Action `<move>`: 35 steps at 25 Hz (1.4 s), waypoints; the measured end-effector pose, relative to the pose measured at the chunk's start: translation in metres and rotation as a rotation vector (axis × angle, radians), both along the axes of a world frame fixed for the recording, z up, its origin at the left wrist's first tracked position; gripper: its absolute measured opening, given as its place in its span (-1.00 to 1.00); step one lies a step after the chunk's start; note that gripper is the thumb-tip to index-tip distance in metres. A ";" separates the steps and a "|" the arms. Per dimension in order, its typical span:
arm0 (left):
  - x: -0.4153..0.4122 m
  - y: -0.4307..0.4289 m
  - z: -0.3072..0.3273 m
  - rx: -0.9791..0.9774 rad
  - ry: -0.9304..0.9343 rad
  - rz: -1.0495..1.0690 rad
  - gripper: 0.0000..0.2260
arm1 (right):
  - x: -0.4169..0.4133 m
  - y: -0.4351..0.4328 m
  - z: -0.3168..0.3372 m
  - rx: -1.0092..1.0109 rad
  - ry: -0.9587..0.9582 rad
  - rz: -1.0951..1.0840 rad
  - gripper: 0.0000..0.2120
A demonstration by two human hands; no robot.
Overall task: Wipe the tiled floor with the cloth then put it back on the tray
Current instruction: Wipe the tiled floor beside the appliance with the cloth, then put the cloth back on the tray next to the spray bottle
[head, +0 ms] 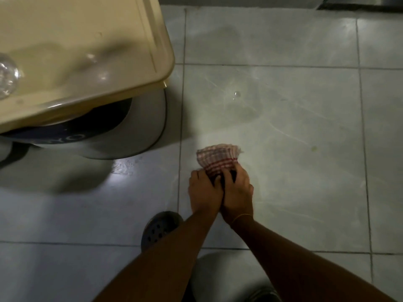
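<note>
On the tiled floor point(283, 127) in front of you, your left hand point(205, 188) and right hand point(236, 190) press side by side, both grips clamped on the bunched red-checked cloth point(218, 159). Your dark perforated shoe point(159, 227) sits behind them; the beige tray point(87, 62) stands well apart, upper left.

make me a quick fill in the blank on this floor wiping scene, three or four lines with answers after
1. Both hands, left and right, press a checked ____ against the floor.
2. The cream tray sits to the ____ of the hands in the picture.
3. A thin band is worn on the ____ wrist.
4. A dark shoe with holes shows beside the ____ forearm.

Missing words: cloth; left; right; left
</note>
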State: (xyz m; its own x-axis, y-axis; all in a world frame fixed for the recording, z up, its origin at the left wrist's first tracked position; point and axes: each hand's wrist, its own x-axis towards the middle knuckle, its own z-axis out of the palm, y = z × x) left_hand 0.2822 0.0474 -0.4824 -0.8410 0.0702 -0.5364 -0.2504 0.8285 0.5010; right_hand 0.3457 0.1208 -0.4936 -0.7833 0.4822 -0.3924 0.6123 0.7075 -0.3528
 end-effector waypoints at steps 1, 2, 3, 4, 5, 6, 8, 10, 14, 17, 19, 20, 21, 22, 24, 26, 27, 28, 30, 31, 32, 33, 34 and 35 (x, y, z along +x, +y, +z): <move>-0.004 0.009 0.003 0.034 -0.055 0.070 -0.73 | -0.006 0.002 0.005 -0.070 0.057 -0.201 -0.53; -0.011 0.016 0.005 0.066 -0.103 0.125 -0.75 | -0.017 0.006 0.013 -0.216 0.106 -0.403 -0.57; -0.020 0.020 0.010 0.111 -0.152 0.167 -0.78 | -0.028 0.010 0.020 -0.394 0.135 -0.582 -0.60; -0.029 0.023 0.017 0.159 -0.200 0.190 -0.80 | -0.039 0.015 0.031 -0.523 0.120 -0.681 -0.66; -0.039 0.025 0.028 0.197 -0.236 0.188 -0.80 | -0.048 0.021 0.040 -0.596 0.109 -0.745 -0.69; -0.050 0.025 0.042 0.232 -0.256 0.162 -0.78 | -0.056 0.028 0.053 -0.674 0.114 -0.840 -0.68; -0.072 0.026 0.083 0.338 -0.274 0.079 -0.71 | -0.071 0.048 0.092 -0.896 0.220 -1.064 -0.64; -0.094 0.035 0.138 0.435 -0.268 -0.024 -0.58 | -0.087 0.072 0.143 -1.038 0.292 -1.176 -0.66; -0.156 0.068 0.254 0.550 -0.257 -0.150 -0.32 | -0.141 0.107 0.257 -1.016 0.366 -1.078 -0.57; -0.209 0.064 0.323 0.495 -0.139 -0.171 -0.39 | -0.200 0.103 0.331 -0.967 0.499 -0.894 -0.51; -0.243 0.039 0.352 0.481 0.021 -0.180 -0.37 | -0.241 0.086 0.362 -0.847 0.526 -0.668 -0.48; -0.258 0.023 0.359 0.465 0.097 -0.183 -0.35 | -0.259 0.075 0.370 -0.756 0.505 -0.540 -0.46; -0.272 0.006 0.363 0.440 0.147 -0.188 -0.34 | -0.275 0.062 0.374 -0.667 0.477 -0.410 -0.42; -0.283 -0.012 0.362 0.403 0.173 -0.183 -0.35 | -0.287 0.048 0.373 -0.592 0.437 -0.290 -0.39; -0.299 -0.045 0.345 0.308 0.192 -0.166 -0.42 | -0.307 0.022 0.358 -0.475 0.340 -0.082 -0.35; -0.300 -0.074 0.320 0.242 0.188 -0.171 -0.50 | -0.315 -0.004 0.335 -0.354 0.205 0.120 -0.32; -0.299 -0.083 0.308 0.213 0.188 -0.202 -0.52 | -0.318 -0.013 0.322 -0.271 0.133 0.219 -0.30; -0.297 -0.091 0.295 0.177 0.190 -0.244 -0.51 | -0.318 -0.021 0.309 -0.184 0.059 0.308 -0.28; -0.296 -0.101 0.278 0.092 0.190 -0.325 -0.42 | -0.321 -0.028 0.294 -0.052 -0.074 0.447 -0.22; -0.295 -0.102 0.274 0.008 0.185 -0.384 -0.38 | -0.323 -0.031 0.291 0.007 -0.122 0.502 -0.21; -0.293 -0.101 0.272 -0.131 0.190 -0.454 -0.34 | -0.323 -0.033 0.291 0.056 -0.146 0.540 -0.22; -0.292 -0.100 0.272 -0.282 0.179 -0.501 -0.31 | -0.322 -0.034 0.295 0.096 -0.152 0.558 -0.26; -0.293 -0.099 0.276 -0.406 0.163 -0.494 -0.30 | -0.320 -0.034 0.301 0.125 -0.177 0.583 -0.30; -0.295 -0.097 0.287 -0.458 0.128 -0.460 -0.31 | -0.320 -0.032 0.313 0.140 -0.177 0.602 -0.35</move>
